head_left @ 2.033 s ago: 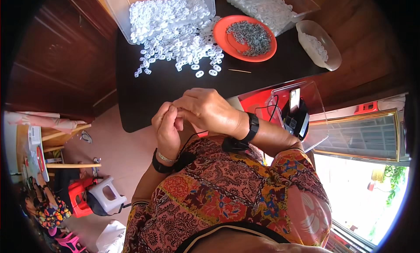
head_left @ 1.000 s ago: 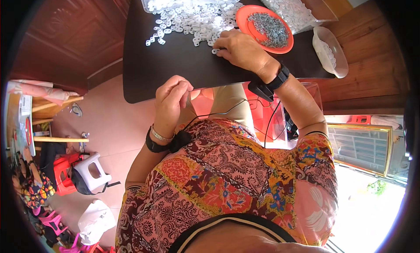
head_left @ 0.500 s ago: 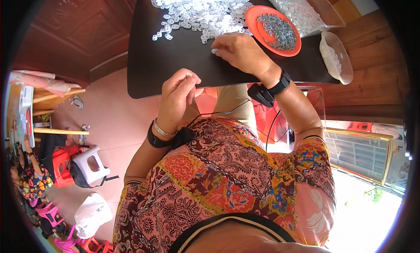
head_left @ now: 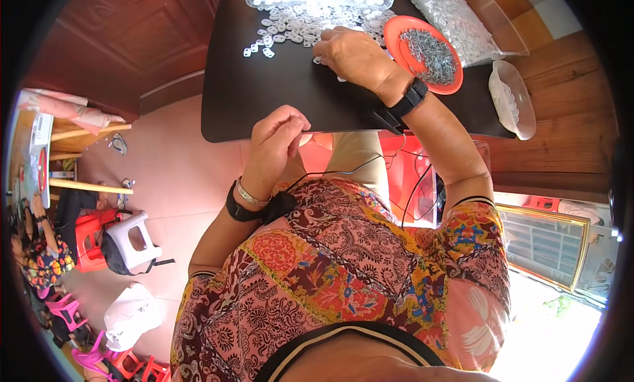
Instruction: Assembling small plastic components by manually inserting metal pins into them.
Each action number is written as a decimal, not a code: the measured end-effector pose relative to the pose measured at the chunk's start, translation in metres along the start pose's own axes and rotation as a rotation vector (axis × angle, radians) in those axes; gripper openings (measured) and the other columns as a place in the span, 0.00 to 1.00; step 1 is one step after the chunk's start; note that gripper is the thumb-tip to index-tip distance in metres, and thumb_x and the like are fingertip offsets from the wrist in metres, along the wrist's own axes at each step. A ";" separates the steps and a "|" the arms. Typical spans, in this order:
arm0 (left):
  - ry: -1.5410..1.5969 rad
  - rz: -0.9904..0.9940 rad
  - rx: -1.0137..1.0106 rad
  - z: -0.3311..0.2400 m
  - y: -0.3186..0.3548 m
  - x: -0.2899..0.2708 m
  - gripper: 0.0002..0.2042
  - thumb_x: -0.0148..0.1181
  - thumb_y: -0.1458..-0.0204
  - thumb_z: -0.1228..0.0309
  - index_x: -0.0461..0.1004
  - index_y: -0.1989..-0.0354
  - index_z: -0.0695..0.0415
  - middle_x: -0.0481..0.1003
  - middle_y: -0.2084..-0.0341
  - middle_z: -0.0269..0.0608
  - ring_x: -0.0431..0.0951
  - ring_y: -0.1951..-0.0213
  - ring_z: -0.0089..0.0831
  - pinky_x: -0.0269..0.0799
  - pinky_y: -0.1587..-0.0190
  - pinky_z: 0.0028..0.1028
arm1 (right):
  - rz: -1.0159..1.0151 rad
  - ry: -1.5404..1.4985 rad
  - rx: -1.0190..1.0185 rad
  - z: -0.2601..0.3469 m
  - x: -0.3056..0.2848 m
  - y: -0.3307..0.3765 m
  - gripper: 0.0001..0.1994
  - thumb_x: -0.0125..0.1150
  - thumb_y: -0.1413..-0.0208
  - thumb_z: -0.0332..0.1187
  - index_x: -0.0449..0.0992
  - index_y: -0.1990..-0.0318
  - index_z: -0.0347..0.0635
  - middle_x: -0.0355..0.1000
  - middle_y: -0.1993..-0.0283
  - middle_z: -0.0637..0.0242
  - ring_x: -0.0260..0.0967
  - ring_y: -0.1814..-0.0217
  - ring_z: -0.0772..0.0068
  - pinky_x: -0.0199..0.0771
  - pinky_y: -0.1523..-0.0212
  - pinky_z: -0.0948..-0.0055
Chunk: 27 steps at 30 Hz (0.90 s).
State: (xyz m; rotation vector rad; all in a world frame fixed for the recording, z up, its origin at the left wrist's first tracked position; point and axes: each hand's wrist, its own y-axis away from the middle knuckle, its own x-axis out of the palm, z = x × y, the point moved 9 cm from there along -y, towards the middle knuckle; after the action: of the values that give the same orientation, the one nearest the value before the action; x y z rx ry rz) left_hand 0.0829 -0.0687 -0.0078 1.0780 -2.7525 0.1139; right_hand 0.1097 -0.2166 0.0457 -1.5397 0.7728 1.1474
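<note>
Beyond curled left hand (head_left: 277,135), white pieces (head_left: 290,33) beside half-curled right hand (head_left: 356,57); both grips unclear.

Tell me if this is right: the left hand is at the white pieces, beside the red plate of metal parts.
Wrong side: the head view shows the right hand at the white pieces, beside the red plate of metal parts.

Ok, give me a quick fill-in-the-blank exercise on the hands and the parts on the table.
1. Between the left hand and the right hand, the one nearer the round plate is the ____ one.
2. The plate holds small pieces made of ____.
3. The loose pieces spread on the table are colored ____.
4. The patterned bracelet circles the ____ wrist.

Missing words: right; metal; white; left.
</note>
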 end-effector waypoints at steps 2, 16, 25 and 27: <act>-0.043 0.009 -0.007 0.000 0.000 0.000 0.11 0.46 0.44 0.68 0.70 0.72 0.60 0.60 0.87 0.27 0.57 0.83 0.15 0.50 0.80 0.19 | -0.008 0.035 -0.032 0.001 0.001 -0.002 0.05 0.58 0.51 0.30 0.76 0.67 0.43 0.70 0.67 0.63 0.70 0.60 0.59 0.72 0.60 0.64; -0.106 -0.046 0.055 -0.021 -0.016 -0.013 0.10 0.48 0.44 0.68 0.71 0.73 0.60 0.62 0.88 0.27 0.58 0.84 0.14 0.51 0.81 0.18 | -0.140 -0.203 0.021 -0.026 0.002 -0.007 0.08 0.52 0.46 0.33 0.74 0.65 0.39 0.72 0.71 0.58 0.71 0.72 0.60 0.71 0.68 0.65; -0.361 -0.011 0.203 -0.031 -0.081 -0.012 0.09 0.51 0.45 0.67 0.69 0.70 0.60 0.68 0.85 0.35 0.68 0.82 0.23 0.61 0.78 0.27 | 0.177 -0.875 0.216 -0.007 -0.006 -0.004 0.09 0.54 0.42 0.33 0.74 0.62 0.36 0.69 0.72 0.75 0.62 0.69 0.84 0.65 0.68 0.79; -0.432 -0.027 0.234 -0.033 -0.081 -0.009 0.08 0.50 0.45 0.68 0.68 0.71 0.61 0.68 0.86 0.37 0.69 0.81 0.26 0.63 0.77 0.30 | 0.190 -0.835 0.238 -0.006 -0.007 -0.004 0.12 0.56 0.46 0.36 0.76 0.61 0.37 0.75 0.70 0.63 0.70 0.67 0.73 0.70 0.62 0.72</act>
State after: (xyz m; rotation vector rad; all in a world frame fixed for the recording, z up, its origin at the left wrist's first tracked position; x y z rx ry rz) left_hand 0.1487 -0.1178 0.0230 1.3347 -3.1670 0.2286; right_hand 0.1126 -0.2220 0.0533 -0.6826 0.4535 1.6064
